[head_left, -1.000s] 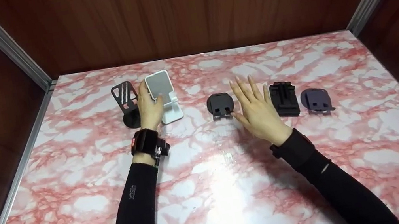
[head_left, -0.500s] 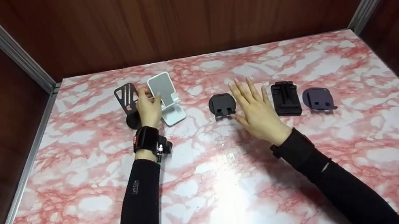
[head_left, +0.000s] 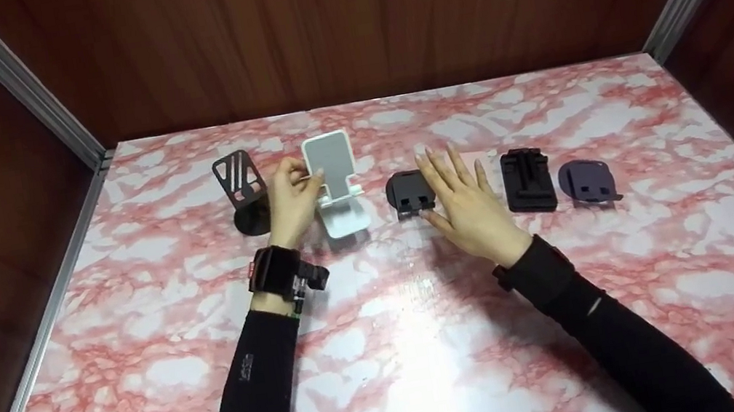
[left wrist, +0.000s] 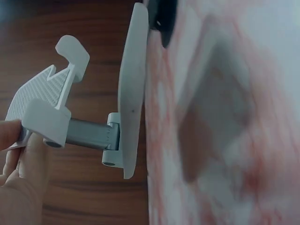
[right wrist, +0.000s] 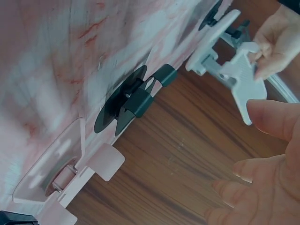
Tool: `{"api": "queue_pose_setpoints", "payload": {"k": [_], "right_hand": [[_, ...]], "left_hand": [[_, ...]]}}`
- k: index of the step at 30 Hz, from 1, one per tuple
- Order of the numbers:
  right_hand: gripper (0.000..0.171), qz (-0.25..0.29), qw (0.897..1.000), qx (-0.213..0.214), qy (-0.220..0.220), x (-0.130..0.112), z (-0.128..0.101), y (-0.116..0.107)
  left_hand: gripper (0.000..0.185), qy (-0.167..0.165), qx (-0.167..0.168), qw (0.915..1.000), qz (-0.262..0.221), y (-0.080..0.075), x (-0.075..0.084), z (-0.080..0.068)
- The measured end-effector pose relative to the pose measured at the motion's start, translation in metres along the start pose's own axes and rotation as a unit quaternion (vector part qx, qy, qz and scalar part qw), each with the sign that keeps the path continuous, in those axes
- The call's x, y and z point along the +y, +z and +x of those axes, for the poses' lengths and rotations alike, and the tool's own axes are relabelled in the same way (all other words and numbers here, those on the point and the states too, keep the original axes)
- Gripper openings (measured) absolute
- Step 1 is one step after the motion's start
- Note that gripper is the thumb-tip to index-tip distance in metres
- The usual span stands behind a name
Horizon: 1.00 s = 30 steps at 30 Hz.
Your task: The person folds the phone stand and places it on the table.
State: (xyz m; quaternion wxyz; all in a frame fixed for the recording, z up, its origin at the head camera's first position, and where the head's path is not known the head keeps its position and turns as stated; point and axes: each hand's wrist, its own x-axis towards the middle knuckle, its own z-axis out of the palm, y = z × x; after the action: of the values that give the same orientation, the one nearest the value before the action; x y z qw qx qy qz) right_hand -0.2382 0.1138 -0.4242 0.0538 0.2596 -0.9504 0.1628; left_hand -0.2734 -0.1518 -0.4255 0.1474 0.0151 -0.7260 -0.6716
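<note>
Sliding the white phone stand (head_left: pixel 336 185) toward the round black stand (head_left: pixel 408 192), your left hand (head_left: pixel 291 203) pinches its upper plate; it now sits just left of that black stand, away from the slotted black stand (head_left: pixel 241 190). Your right hand (head_left: pixel 469 201) rests flat, fingers straight, just right of the round black stand.

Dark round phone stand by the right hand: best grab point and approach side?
Likely the dark round stand's raised cradle plate, pinched across its side edges from above and the near side. It stands up off a flat disc base that offers little to grip. The right hand beside it lies open; the white stand crowds its left.
</note>
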Motion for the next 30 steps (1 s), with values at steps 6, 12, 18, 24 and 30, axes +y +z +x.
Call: {"api": "queue_pose_setpoints", "payload": {"k": [6, 12, 18, 24, 30], "right_hand": [[0.077, 0.066, 0.998, -0.022, 0.004, -0.003, 0.002, 0.0], [0.074, 0.218, 0.974, -0.061, 0.017, -0.004, 0.003, 0.0], [0.067, 0.459, 0.88, -0.114, 0.043, 0.0, 0.007, 0.005], [0.054, 0.6, 0.783, -0.139, 0.085, 0.004, 0.009, 0.011], [0.051, 0.613, 0.771, -0.136, 0.11, 0.005, 0.009, 0.011]], "left_hand": [[0.011, -0.001, -0.059, 0.9979, -0.028, 0.011, 0.018, -0.012], [0.01, 0.006, -0.111, 0.992, -0.06, 0.019, 0.032, -0.024], [0.013, 0.019, -0.14, 0.986, -0.088, 0.026, 0.043, -0.031], [0.014, 0.003, -0.163, 0.9814, -0.101, 0.033, 0.049, -0.036], [0.016, 0.02, -0.167, 0.9815, -0.091, 0.035, 0.049, -0.035]]}}
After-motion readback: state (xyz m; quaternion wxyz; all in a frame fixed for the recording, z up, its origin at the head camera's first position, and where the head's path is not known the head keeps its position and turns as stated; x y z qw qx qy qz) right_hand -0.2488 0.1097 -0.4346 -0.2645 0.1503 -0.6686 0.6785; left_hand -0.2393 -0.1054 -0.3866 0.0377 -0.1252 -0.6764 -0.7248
